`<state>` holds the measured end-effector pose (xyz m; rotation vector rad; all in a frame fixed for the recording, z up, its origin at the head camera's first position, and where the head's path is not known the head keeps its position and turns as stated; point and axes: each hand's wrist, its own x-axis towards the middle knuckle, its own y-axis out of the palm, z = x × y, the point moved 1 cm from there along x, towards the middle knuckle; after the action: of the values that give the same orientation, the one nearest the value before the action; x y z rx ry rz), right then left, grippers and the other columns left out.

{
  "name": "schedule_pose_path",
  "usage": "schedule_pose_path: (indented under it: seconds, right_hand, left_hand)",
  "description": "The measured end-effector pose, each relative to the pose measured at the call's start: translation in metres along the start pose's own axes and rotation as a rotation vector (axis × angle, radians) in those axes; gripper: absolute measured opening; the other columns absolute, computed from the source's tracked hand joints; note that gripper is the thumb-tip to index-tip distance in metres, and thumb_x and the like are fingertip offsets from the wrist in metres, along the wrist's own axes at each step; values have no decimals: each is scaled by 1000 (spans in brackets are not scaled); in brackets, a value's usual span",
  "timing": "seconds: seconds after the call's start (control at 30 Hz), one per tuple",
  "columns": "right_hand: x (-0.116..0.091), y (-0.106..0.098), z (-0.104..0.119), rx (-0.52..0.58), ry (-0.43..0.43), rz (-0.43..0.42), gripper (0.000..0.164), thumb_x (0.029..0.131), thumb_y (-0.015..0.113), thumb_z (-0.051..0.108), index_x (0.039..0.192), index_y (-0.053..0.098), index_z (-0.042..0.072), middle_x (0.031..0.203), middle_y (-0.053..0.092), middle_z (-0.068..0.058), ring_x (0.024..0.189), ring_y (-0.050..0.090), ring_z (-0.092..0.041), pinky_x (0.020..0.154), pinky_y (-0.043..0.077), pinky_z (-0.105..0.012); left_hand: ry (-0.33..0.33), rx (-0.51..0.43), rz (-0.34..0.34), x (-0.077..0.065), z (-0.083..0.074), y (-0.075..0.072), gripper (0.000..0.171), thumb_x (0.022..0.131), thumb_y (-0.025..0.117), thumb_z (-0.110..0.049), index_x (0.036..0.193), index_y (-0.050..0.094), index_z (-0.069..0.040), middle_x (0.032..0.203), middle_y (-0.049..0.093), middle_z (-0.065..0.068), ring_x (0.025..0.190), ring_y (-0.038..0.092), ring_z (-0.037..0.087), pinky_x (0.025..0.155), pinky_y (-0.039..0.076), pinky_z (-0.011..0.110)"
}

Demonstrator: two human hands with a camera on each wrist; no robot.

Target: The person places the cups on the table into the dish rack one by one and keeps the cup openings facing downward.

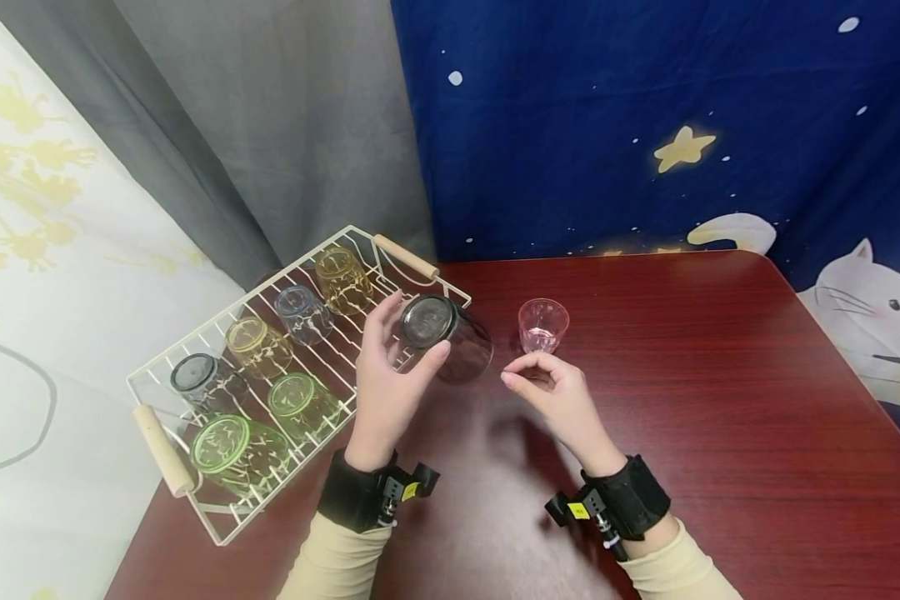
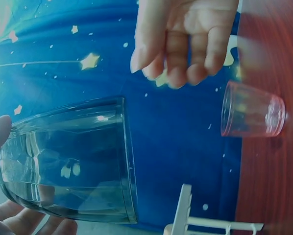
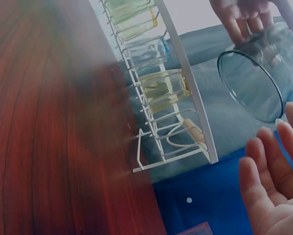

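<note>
My left hand grips a dark grey glass near its base, thumb on one side and fingers on the other. Above the table the glass is tilted base-up, its mouth turned down to the right; its rim faces my right hand in the right wrist view. Just right of that mouth, apart from it, my right hand hovers with loosely bent fingers and holds nothing. Behind it on the table stands a small clear pink glass, mouth up.
A white wire rack with wooden handles stands on the left of the table. Several upturned glasses sit in it, among them a green glass, a blue glass and an amber glass. Curtains hang behind.
</note>
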<state>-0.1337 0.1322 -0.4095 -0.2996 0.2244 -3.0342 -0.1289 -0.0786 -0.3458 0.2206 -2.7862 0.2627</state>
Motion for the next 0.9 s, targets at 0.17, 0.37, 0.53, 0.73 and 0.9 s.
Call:
schedule_pose_path:
  seconds: [0.17, 0.37, 0.53, 0.73, 0.9]
  right_hand:
    - [8, -2, -4, -47, -4, -21, 25, 88, 71, 13, 107, 66, -1, 103, 71, -19, 89, 66, 2, 82, 55, -14]
    - [21, -8, -5, -213, -53, -66, 32, 86, 74, 18, 114, 66, 5, 113, 69, -13, 102, 67, -19, 93, 56, -31]
    - [30, -14, -8, -383, -92, -92, 39, 85, 75, 22, 121, 64, 11, 119, 67, -11, 105, 66, -27, 90, 54, -44]
    - [40, -19, -12, -501, -93, -97, 48, 82, 76, 27, 125, 61, 12, 125, 63, -12, 116, 59, -31, 97, 49, -48]
    - [47, -20, -16, -549, -77, -79, 51, 83, 75, 29, 128, 59, 11, 129, 61, -15, 121, 55, -34, 101, 46, -52]
  left_hand:
    - [4, 1, -42, 4, 1, -7, 74, 80, 78, -17, 143, 40, -15, 140, 54, 2, 132, 50, 12, 112, 43, 40]
    - [21, 11, -79, 7, 3, -15, 72, 81, 78, -18, 142, 41, -14, 137, 55, -4, 129, 51, 6, 108, 46, 35]
    - [42, 25, -110, 8, 5, -21, 72, 80, 78, -18, 142, 41, -15, 138, 56, -2, 126, 53, 9, 90, 53, 25]
    - [54, 35, -156, 9, 9, -28, 74, 80, 79, -17, 143, 41, -11, 141, 55, 4, 122, 53, 10, 90, 51, 21]
    - [66, 53, -191, 10, 11, -32, 75, 80, 79, -18, 144, 40, -8, 142, 53, -1, 125, 52, 10, 99, 49, 26]
